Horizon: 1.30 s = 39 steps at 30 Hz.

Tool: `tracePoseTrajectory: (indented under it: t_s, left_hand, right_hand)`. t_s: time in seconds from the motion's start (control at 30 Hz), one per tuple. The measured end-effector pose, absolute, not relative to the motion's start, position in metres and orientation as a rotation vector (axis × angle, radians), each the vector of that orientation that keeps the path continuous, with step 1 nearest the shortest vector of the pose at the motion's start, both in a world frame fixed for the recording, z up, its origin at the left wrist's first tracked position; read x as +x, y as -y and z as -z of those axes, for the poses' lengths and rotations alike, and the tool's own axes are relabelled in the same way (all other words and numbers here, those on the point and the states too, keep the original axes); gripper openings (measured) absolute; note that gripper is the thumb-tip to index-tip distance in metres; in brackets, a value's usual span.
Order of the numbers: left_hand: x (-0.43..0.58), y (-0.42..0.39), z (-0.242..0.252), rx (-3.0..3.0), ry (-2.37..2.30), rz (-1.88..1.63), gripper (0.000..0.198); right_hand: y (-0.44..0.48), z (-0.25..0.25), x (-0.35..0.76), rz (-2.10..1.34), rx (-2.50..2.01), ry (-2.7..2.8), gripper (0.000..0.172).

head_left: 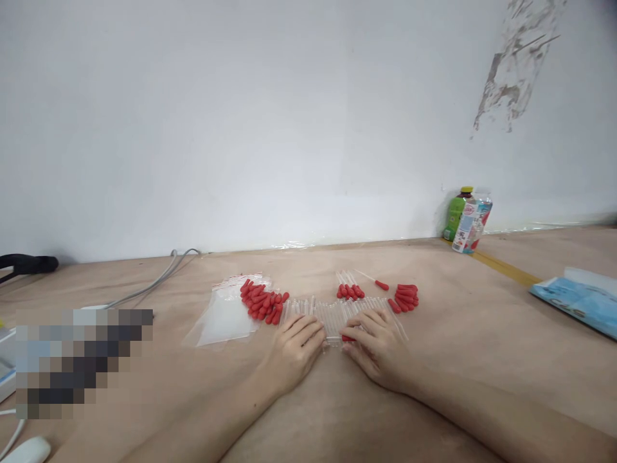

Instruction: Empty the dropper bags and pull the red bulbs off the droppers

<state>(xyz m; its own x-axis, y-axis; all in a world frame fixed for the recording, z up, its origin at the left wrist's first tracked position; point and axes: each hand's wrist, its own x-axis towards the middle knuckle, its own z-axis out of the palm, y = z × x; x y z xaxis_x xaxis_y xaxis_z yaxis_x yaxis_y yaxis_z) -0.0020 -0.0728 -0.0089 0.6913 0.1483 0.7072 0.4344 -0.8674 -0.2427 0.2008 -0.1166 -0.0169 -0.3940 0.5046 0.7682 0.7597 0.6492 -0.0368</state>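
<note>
Clear thin tubes (332,313) lie side by side in a row on the brown table. My left hand (299,350) rests on the left part of the row, fingers bent and together; whether it grips a tube is hidden. At the right part, my right hand (375,347) has its fingers curled round a red rubber bulb (347,338). Several red bulbs (263,301) are heaped left of the tubes, on the edge of clear plastic bags (226,315). Behind the row are droppers with red bulbs (350,291) and a single one (381,285). More red bulbs (406,298) lie to the right.
Two bottles, one green (453,215) and one with a printed label (472,225), stand by the wall. A blue packet (578,302) lies at the right. Grey cable (154,283), a pixelated object (81,360) and a white mouse (31,450) are at the left.
</note>
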Motion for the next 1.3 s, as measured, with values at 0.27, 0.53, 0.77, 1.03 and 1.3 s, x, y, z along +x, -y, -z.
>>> tracePoseTrajectory:
  t_s: [0.27,0.53,0.77,1.03,1.3]
  left_hand:
    - [-0.002,0.081,0.008,-2.652,0.363,0.949,0.014]
    - [-0.008,0.081,0.009,-2.774,0.311,0.999,0.016]
    - [-0.008,0.085,0.005,-2.794,0.310,1.029,0.019]
    - [-0.023,0.069,0.009,-2.661,0.627,1.224,0.017]
    - [-0.012,0.059,-0.003,-2.591,0.834,1.173,0.034]
  right_hand:
    - [0.114,0.025,0.205,0.502,-0.780,2.241,0.013]
    - [0.119,0.024,0.216,0.610,-0.647,2.308,0.022]
    - [0.128,0.008,0.220,0.732,-0.500,2.267,0.029]
    - [0.110,0.000,0.256,0.731,-0.906,2.013,0.016]
    - [0.081,-0.011,0.297,0.240,-1.580,1.823,0.028]
